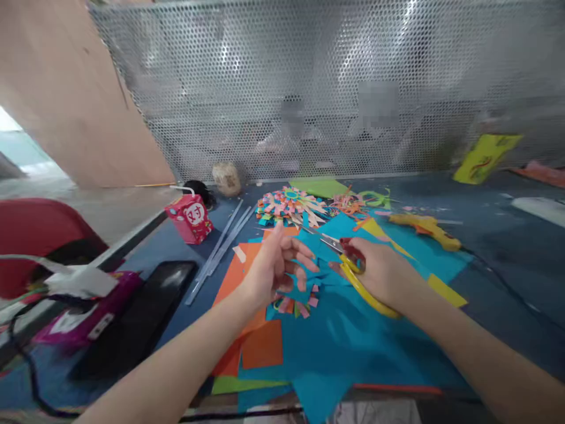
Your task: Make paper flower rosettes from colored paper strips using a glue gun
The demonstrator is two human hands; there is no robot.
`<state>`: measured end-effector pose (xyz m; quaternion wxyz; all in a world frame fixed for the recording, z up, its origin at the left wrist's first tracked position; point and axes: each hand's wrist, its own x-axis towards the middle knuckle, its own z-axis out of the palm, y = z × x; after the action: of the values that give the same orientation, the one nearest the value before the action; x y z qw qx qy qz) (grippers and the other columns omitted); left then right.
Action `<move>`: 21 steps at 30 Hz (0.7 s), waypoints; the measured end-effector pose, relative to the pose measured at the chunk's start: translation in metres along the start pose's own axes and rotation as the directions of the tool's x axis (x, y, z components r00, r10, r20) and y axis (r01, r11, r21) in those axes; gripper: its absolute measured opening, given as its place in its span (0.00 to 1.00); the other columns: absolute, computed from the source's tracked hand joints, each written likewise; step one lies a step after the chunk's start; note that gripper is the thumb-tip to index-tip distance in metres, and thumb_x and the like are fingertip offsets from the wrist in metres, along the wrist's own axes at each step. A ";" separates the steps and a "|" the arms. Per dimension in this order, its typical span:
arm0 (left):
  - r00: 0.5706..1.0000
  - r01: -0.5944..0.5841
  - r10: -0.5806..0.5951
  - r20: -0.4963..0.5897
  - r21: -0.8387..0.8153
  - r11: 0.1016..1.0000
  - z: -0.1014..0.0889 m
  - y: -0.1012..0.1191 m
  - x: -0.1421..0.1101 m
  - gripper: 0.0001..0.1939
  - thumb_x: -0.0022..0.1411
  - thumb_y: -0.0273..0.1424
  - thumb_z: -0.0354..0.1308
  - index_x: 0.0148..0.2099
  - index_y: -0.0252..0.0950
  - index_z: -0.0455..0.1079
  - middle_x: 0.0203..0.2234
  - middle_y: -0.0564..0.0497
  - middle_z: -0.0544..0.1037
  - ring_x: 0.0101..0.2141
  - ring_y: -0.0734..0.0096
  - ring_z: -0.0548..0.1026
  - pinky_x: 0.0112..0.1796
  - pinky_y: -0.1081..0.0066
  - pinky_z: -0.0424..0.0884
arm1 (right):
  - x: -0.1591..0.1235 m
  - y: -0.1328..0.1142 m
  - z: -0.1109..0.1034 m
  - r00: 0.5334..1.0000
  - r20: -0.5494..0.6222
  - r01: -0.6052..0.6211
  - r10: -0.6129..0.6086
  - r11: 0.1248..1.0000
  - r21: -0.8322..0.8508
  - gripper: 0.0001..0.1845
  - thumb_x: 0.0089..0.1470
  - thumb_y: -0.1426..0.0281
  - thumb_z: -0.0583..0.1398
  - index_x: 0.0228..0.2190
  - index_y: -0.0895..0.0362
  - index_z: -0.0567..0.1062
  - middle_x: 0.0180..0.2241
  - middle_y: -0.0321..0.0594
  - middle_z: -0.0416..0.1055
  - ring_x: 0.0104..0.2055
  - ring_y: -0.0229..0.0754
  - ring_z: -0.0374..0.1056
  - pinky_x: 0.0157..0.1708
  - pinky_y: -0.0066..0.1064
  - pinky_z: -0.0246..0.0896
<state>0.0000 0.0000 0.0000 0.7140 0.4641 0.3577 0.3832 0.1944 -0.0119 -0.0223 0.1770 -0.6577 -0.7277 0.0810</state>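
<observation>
My right hand (375, 268) grips a pair of scissors (348, 271) with yellow handles, its fingers in the loops. The blades point up and left over blue paper (348, 335). My left hand (285, 262) hovers to the left of the blades, fingers apart and slightly curled, with nothing visible in them. Below it lies a small paper flower (298, 306) with multicoloured fringed strips. Orange paper (262, 344) lies under and beside the left wrist. Beyond both hands is a pile of fringed paper flowers (289, 206).
A yellow glue gun (426, 229) lies to the right, its cord trailing. Clear glue sticks (220, 247), a pink drink carton (189, 218) and a black phone (136, 318) are on the left. A perforated metal panel (265, 88) stands behind; a yellow box (485, 158) is far right.
</observation>
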 end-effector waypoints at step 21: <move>0.975 -0.150 0.182 -0.130 0.225 0.963 -0.004 -0.004 0.008 0.12 0.54 0.38 0.56 0.36 0.35 0.70 0.29 0.49 0.77 0.13 0.83 0.67 0.09 0.84 0.48 | 0.001 -0.001 -0.002 0.997 0.070 0.027 -0.039 0.986 0.167 0.21 0.45 0.50 0.55 0.32 0.55 0.67 0.28 0.39 0.70 0.28 0.41 0.63 0.25 0.29 0.54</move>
<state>0.0009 0.0076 -0.0067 0.5964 0.5365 0.4089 0.4351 0.1939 -0.0117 -0.0198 0.2058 -0.6252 -0.7352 0.1623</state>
